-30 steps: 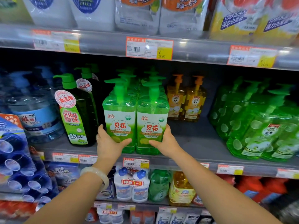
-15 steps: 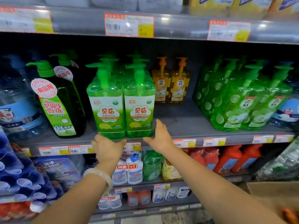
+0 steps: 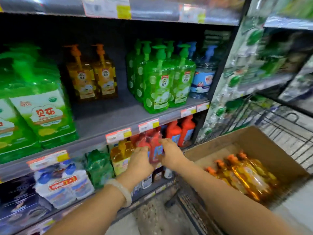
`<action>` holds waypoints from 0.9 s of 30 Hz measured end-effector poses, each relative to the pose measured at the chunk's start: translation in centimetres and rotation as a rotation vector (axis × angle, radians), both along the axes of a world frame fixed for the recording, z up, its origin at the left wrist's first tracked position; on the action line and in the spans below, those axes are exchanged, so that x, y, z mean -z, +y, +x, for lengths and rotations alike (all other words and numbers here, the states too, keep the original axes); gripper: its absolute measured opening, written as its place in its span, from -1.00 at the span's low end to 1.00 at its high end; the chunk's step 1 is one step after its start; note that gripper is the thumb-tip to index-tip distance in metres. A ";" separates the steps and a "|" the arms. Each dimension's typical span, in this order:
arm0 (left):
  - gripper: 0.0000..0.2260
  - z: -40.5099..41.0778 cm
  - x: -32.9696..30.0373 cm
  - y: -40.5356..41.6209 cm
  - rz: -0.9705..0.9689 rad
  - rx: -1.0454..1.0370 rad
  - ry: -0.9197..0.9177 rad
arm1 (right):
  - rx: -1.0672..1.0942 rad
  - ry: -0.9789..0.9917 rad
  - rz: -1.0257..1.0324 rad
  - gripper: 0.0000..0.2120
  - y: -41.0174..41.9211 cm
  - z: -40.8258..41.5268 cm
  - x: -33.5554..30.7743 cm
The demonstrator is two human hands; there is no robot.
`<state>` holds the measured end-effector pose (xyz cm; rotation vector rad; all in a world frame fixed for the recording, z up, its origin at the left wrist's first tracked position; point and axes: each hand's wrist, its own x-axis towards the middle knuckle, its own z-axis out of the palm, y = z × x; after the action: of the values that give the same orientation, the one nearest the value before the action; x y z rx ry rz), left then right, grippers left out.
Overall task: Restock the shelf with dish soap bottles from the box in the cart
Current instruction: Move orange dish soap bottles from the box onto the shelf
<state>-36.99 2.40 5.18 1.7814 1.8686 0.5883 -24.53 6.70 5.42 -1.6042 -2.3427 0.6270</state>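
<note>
Bottles (image 3: 243,175) (amber, orange pumps) lie boxed right of relaxed, empty fingers on both hands (image 3: 140,160) (image 3: 171,153); grey shelf (image 3: 118,116) above.

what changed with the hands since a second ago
Both hands let go of the two green pump bottles, which stay at the shelf edge. The left hand and right hand dropped to the shelf below and now meet around a red bottle; the grip is blurred. The view swung right, revealing the cardboard box of orange bottles. The orange bottles on the shelf are unmoved.
</note>
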 end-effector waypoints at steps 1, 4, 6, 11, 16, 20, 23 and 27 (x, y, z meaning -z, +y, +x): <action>-0.66 1.8 0.3 0.6 -0.017 0.036 0.022 | 0.043 -0.011 -0.012 -0.56 0.5 2.6 0.3; -0.53 7.8 1.6 2.3 -0.068 0.107 0.021 | 0.150 -0.100 -0.095 -0.55 1.3 10.5 1.4; -0.46 12.2 2.7 3.4 -0.092 0.141 0.001 | 0.223 -0.166 -0.196 -0.47 1.8 15.7 2.6; -0.47 23.1 7.1 5.7 -0.309 0.137 0.006 | 0.241 -0.254 -0.317 -0.47 3.6 27.1 6.8; -0.46 30.4 11.5 8.6 -0.472 0.025 -0.041 | 0.275 -0.231 -0.465 -0.35 6.2 36.0 11.4; -0.60 34.2 14.7 9.3 -0.580 -0.003 -0.096 | 0.286 -0.234 -0.589 -0.44 7.3 40.1 15.0; -0.58 36.8 16.8 9.1 -0.662 0.028 -0.061 | 0.347 -0.192 -0.640 -0.39 8.3 41.5 17.2; -0.50 40.4 19.6 10.3 -0.742 0.025 -0.056 | 0.521 -0.168 -0.577 -0.17 10.5 44.4 19.0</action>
<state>3.44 12.70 -14.42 1.2692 1.7059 -0.0794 19.86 17.22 -13.56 -2.4739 -1.7876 1.1348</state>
